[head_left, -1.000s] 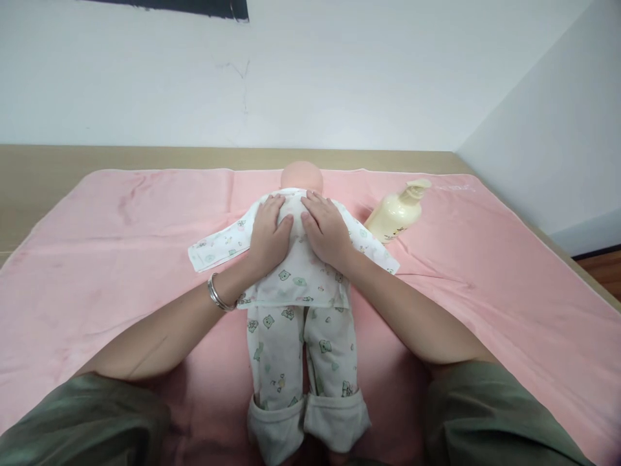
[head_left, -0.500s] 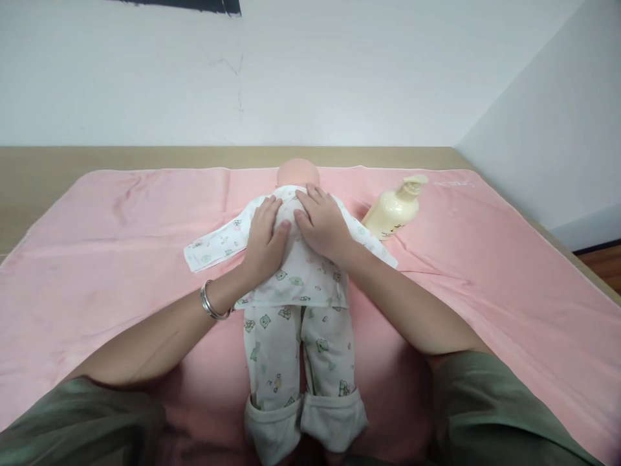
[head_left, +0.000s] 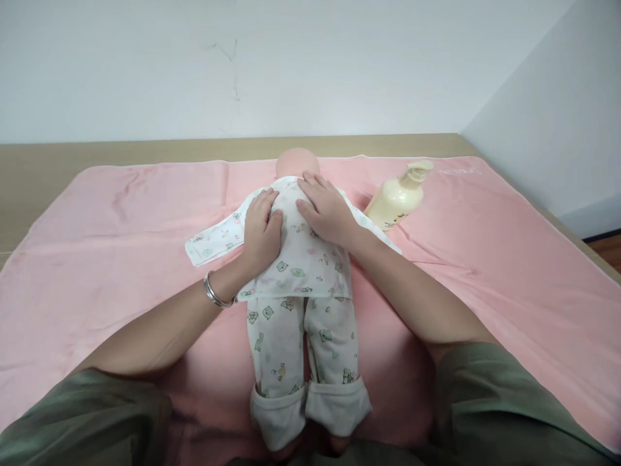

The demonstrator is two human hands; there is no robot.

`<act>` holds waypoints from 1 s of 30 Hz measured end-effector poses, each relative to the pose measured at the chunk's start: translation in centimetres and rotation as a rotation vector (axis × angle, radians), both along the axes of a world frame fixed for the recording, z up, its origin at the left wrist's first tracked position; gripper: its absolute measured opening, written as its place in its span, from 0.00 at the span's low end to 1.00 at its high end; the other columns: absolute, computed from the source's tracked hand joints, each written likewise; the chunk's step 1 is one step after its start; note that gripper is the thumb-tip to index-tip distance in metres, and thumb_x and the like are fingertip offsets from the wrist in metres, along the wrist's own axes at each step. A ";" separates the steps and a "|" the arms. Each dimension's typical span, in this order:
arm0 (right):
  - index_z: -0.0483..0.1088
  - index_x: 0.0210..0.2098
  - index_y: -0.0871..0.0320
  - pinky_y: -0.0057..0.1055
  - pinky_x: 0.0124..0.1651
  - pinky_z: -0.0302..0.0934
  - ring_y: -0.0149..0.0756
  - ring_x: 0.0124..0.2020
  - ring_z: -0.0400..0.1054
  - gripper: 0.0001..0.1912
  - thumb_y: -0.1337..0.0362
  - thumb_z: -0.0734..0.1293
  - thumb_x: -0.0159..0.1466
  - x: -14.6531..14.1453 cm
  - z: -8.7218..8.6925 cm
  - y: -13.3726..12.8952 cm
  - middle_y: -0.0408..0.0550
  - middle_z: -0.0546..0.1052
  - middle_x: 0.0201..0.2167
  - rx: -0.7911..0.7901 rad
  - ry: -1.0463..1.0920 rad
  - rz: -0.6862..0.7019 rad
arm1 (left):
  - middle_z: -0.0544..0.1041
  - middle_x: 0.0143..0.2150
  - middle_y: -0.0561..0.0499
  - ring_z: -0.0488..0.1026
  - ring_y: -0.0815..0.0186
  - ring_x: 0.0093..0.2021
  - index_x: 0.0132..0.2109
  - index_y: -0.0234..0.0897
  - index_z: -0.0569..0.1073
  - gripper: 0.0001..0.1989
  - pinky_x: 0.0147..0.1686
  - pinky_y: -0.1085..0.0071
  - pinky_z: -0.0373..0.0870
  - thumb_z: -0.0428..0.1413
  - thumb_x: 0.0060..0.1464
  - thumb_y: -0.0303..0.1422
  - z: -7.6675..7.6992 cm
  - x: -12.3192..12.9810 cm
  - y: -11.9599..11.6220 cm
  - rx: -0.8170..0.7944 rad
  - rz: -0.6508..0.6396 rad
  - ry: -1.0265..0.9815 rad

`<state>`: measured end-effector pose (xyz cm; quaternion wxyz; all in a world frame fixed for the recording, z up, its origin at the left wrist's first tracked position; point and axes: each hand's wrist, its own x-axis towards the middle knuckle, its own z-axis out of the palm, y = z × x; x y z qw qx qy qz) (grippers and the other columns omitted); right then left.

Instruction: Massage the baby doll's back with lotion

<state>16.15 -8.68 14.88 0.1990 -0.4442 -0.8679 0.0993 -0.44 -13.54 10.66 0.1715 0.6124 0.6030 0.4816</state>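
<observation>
A baby doll lies stretched out in a white patterned top and matching trousers with turned-up cuffs, its bald head pointing away from me. My left hand rests flat on the left side of the doll's upper body, thumb apart from the fingers. On the upper right side of the top lies my right hand, its fingers spread and reaching close to the neck. Neither hand holds anything. The doll's face is not visible.
A cream pump bottle leans at the right of the doll, close to its sleeve. Under everything is a pink cloth on a wooden surface. White walls stand behind and at the right.
The view has shifted slightly, so the scene sits a little higher. My left thumb has moved left, nearer its fingers. Both hands remain on the doll's top.
</observation>
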 end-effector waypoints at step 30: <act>0.58 0.71 0.67 0.59 0.78 0.34 0.55 0.77 0.43 0.31 0.66 0.55 0.70 -2.1 0.5 -6.7 0.56 0.56 0.75 0.051 -0.081 0.097 | 0.75 0.63 0.41 0.70 0.55 0.66 0.57 0.35 0.75 0.22 0.71 0.51 0.62 0.45 0.60 0.33 -0.1 0.0 0.1 0.065 -0.030 0.002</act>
